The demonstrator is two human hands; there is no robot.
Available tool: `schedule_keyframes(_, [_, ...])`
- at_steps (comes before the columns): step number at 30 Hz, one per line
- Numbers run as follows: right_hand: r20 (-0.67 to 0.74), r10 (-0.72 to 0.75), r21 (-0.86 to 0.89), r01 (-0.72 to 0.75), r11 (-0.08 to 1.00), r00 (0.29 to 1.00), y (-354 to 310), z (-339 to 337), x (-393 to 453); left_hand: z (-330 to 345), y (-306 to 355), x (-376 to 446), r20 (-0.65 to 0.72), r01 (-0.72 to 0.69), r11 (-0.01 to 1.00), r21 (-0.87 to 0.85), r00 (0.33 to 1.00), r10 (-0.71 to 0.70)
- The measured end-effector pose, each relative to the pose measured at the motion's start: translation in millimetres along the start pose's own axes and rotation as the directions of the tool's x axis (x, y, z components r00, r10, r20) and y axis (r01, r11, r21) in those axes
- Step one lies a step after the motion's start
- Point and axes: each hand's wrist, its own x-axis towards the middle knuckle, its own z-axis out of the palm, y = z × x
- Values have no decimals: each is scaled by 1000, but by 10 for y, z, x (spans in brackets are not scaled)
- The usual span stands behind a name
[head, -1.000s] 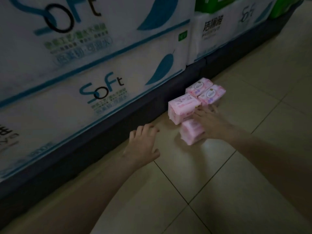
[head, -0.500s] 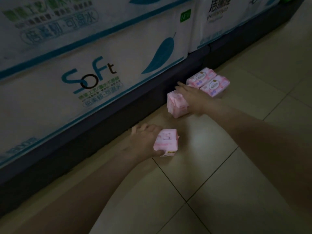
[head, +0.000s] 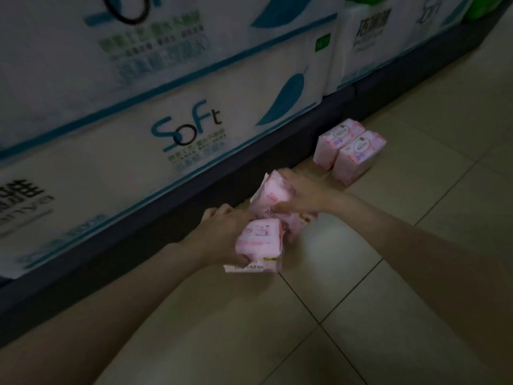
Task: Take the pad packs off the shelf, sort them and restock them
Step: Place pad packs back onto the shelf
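Observation:
Several pink pad packs lie on the tiled floor beside the dark shelf base. My left hand (head: 222, 234) grips a small pink pack (head: 259, 240) that rests on the floor. My right hand (head: 299, 194) holds a larger pink pack (head: 273, 197), tilted and pressed up against the small one. Two more pink packs stand side by side farther right, one (head: 337, 144) nearer the shelf and one (head: 358, 157) in front of it, both apart from my hands.
Big white tissue bundles printed "Soft" (head: 188, 129) fill the low shelf on the left, above its dark plinth (head: 166, 218). More white bundles (head: 374, 37) and green packs (head: 477, 6) sit farther along. Beige floor tiles (head: 361, 287) stretch to the right and front.
My right hand has lifted the larger pack from beside the far pair and brought it left to the small pack. My left hand keeps its hold on that small pack.

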Motion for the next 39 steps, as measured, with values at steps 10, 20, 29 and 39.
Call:
schedule_keyframes(10, [87, -138, 290, 107, 951, 987, -1561, -584, -754, -1315, -220, -1496, 252, -34, 989, -142, 965, 70])
schedule_keyframes(20, [-402, -566, 80, 644, 761, 719, -4541, -1687, -1999, -3099, -668, -4571, -296, -3, 905, -425, 945, -136])
schedule_keyframes(29, [-592, -797, -262, 906, 331, 120, -6887, -1642, -2307, -3560, -1241, -6683, -651, 8, 893, -450, 682, -334])
schedule_keyframes(39, [-522, -846, -404, 905, 137, -105, -8593, -1690, -2267, -3948, -2205, -8248, -787, 36, 803, -595, 179, -591])
